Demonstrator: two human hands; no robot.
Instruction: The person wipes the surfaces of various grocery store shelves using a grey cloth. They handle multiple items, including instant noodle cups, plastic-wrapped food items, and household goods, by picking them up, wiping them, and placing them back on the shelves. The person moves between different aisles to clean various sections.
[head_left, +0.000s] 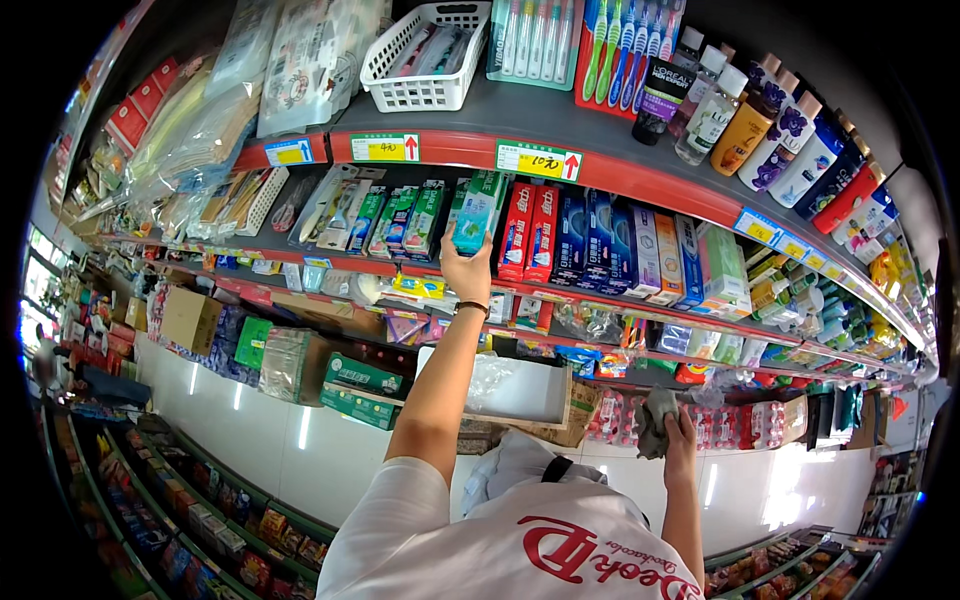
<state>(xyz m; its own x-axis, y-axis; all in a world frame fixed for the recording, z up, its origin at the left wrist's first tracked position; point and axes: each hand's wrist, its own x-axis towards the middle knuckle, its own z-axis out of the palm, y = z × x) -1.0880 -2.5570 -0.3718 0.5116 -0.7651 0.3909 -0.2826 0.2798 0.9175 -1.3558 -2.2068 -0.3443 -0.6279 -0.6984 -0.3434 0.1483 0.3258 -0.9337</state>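
My left hand (466, 271) reaches up to the middle shelf and grips the near end of a teal Darlie toothpaste box (475, 217). The box stands in the row, its far end among green Darlie boxes (426, 214). Just right of it are two red toothpaste boxes (527, 229), then several dark blue boxes (592, 236). Lower down on the right, my right hand (680, 442) holds a crumpled grey cloth (657, 421), away from the shelves and above the floor.
A red-edged upper shelf (450, 150) juts out above the toothpaste row, bearing a white plastic basket (416, 94), toothbrush packs (626, 56) and bottles (712, 112). Below stand an open shallow box (517, 397), a green carton (364, 386) and shrink-wrapped bottles (727, 427). Another shelf rack (217, 517) runs behind me.
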